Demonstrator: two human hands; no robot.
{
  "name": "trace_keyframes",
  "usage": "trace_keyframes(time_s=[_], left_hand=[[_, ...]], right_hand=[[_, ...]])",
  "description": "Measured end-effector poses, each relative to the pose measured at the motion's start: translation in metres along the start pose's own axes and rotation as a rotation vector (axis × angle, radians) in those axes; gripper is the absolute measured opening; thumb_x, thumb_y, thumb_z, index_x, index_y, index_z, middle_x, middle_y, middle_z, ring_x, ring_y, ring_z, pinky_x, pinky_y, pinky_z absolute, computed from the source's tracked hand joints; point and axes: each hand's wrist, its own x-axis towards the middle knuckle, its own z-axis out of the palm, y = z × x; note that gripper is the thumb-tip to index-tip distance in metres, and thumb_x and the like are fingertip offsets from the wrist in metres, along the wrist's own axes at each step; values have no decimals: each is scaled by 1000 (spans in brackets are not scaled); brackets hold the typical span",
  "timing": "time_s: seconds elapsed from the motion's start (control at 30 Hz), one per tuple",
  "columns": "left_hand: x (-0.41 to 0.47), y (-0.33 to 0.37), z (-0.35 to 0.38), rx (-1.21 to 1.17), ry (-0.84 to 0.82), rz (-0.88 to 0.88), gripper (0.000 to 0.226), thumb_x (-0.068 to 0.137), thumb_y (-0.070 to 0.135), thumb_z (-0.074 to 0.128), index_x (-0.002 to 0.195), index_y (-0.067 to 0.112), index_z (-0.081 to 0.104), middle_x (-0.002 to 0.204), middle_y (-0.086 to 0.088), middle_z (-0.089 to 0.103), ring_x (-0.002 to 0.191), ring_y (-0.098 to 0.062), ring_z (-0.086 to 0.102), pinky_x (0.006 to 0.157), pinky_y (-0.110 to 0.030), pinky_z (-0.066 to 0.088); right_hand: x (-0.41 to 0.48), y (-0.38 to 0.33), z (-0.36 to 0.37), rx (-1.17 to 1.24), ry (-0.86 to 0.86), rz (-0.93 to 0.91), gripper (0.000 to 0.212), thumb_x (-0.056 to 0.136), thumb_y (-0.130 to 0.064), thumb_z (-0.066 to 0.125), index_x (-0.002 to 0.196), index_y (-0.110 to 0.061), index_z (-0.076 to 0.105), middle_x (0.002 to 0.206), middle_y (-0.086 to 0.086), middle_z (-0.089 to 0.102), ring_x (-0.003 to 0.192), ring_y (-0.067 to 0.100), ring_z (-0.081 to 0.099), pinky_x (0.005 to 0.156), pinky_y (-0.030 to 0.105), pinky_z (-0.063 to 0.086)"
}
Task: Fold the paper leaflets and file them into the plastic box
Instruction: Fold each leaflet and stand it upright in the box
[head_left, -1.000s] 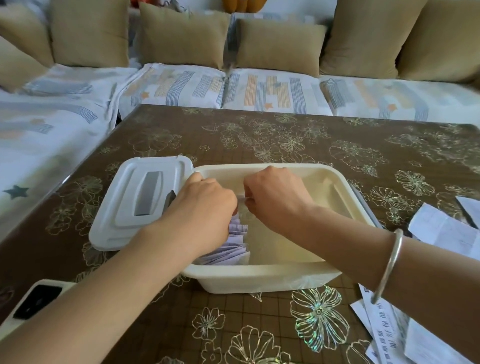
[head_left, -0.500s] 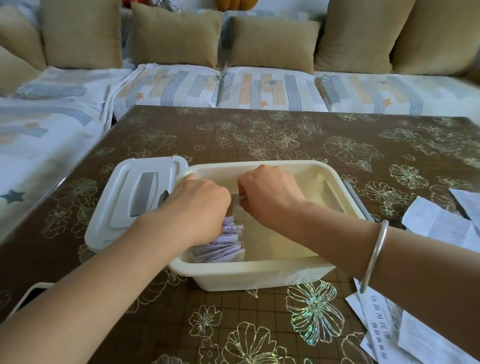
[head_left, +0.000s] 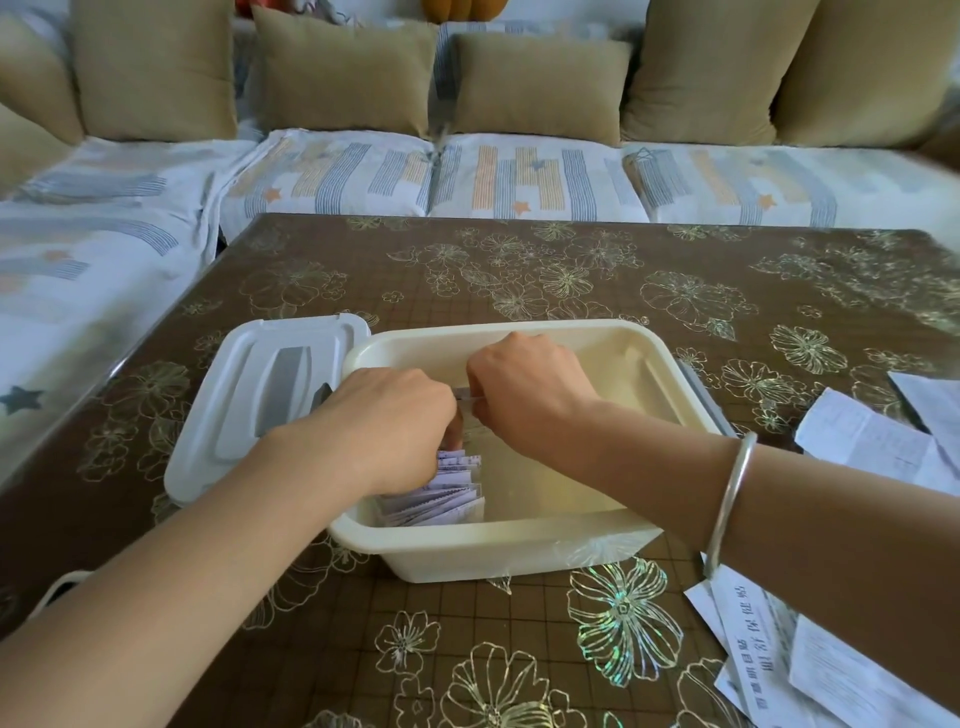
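Both hands (head_left: 384, 426) (head_left: 524, 389) on leaflet (head_left: 470, 397) inside box (head_left: 493, 545)

A home living room: cushioned sofa (head_left: 519, 171) behind flower-patterned table (head_left: 571, 270).

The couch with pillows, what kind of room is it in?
Probably a home living room: a long sofa under striped white covers, tan square cushions along its back, and a brown flower-patterned table.

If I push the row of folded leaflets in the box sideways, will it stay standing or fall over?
Probably it would lean or topple: the leaflets stand on edge in a loose fan, filling only the left end of the box. They look thin, so likely light and floppy singly. The left hand touches them, perhaps as support.
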Motion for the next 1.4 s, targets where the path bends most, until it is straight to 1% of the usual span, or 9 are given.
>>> trace_keyframes(time_s=[0.13, 0.27, 0.37, 0.5, 0.7, 1.0, 1.1, 1.23, 1.4], left_hand=[[0, -2, -1, -26, -23, 8, 39, 86, 8, 51, 107, 36, 68, 107, 11, 67, 90, -14, 59, 70, -26, 44], [-1, -4, -2, -57, -28, 3, 40, 85, 7, 51, 108, 34, 69, 106, 8, 68, 93, -16, 62, 74, -28, 48], [-3, -3, -3, -78, 7, -16, 34, 87, 7, 50, 104, 30, 69, 100, 5, 67, 89, -19, 60, 68, -29, 47], [-12, -7, -8, -76, 176, -27, 26, 87, 7, 46, 72, 26, 55, 77, 6, 56, 81, -22, 52, 57, -28, 32], [-30, -35, -5, -257, 438, -4, 43, 84, 5, 45, 93, 38, 73, 91, 8, 68, 96, -19, 59, 92, -40, 45], [-55, -19, 2, -423, 565, -28, 41, 86, 1, 49, 81, 33, 74, 67, 21, 54, 77, -4, 51, 74, -33, 44], [-63, 9, 9, -495, 609, -30, 38, 83, 7, 43, 75, 31, 71, 79, 14, 67, 84, -9, 57, 78, -35, 47], [-69, 48, 19, -570, 743, 12, 33, 82, 4, 46, 82, 25, 72, 84, 16, 67, 87, -7, 58, 78, -27, 45], [-77, 106, 30, -656, 804, 251, 30, 85, -1, 50, 91, 17, 73, 95, 11, 69, 98, -7, 60, 91, -31, 48]], right_hand=[[4, -2, 3, 40, -18, -24, 13, 91, -12, 57, 100, -13, 66, 97, 9, 66, 89, 32, 63, 61, 29, 37], [9, -9, 3, 214, -135, -25, 14, 83, -11, 57, 88, -10, 71, 83, 9, 69, 81, 30, 66, 65, 29, 52], [7, -12, -1, 231, -151, 0, 10, 83, -20, 62, 84, -18, 72, 72, 3, 56, 70, 28, 55, 50, 26, 38], [5, -14, 2, 202, -112, -19, 11, 90, -23, 60, 90, -15, 68, 84, 7, 60, 77, 31, 55, 61, 28, 36], [8, -20, 8, 154, -91, -75, 21, 88, -7, 57, 102, -18, 70, 98, 6, 70, 86, 29, 65, 74, 32, 54], [-2, -6, -15, 217, -63, 28, 19, 89, -30, 63, 106, -33, 68, 105, -6, 70, 100, 20, 63, 70, 24, 40], [-22, 7, -30, 319, 27, 92, 19, 89, -24, 60, 103, -34, 70, 95, -9, 71, 91, 16, 65, 71, 24, 47], [-72, 40, -44, 567, 326, 186, 17, 88, -19, 62, 95, -31, 71, 78, -15, 70, 74, 6, 67, 76, 33, 56], [-167, 76, -17, 625, 613, 367, 21, 88, -4, 62, 93, -21, 71, 83, -12, 69, 71, 6, 65, 67, 28, 55]])
